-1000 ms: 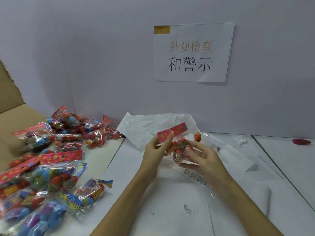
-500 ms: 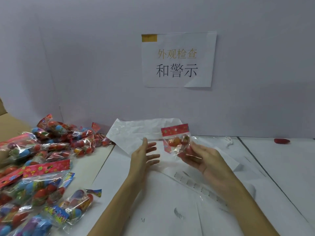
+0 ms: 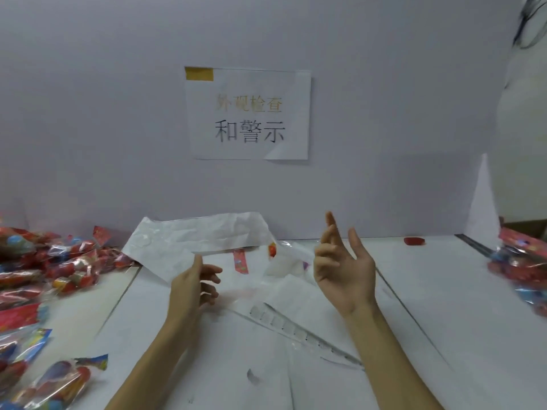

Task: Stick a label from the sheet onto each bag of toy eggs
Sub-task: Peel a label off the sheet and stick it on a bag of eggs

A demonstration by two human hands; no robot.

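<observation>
Bags of toy eggs [image 3: 44,261] lie in a big messy pile on the left side of the white table [image 3: 444,321], with red, blue and yellow eggs showing through the clear plastic. More bags [image 3: 521,270] sit in a blurry heap at the far right edge. Between the two heaps, in the middle of the table, lies the label sheet [image 3: 296,327], a long clear strip with a row of small square labels running at a slant toward the person. Neither hand touches it. The left hand [image 3: 192,288] floats just above the table beside the near end of the strip, its fingers loosely bent and holding nothing. The right hand [image 3: 343,270] is lifted higher, palm turned to the left, with its fingers spread and pointing up, and it holds nothing too. Behind the hands rests a crumpled white paper [image 3: 189,241], and close by lie a little red paper card [image 3: 240,261] and some clear plastic wrap [image 3: 293,255]. A small red thing [image 3: 414,240] sits far back on the table near the wall; it is too small to tell what it is. On the pale wall hangs a white paper sign [image 3: 248,113] with printed characters and a bit of yellow tape [image 3: 199,74] at its top left corner.
</observation>
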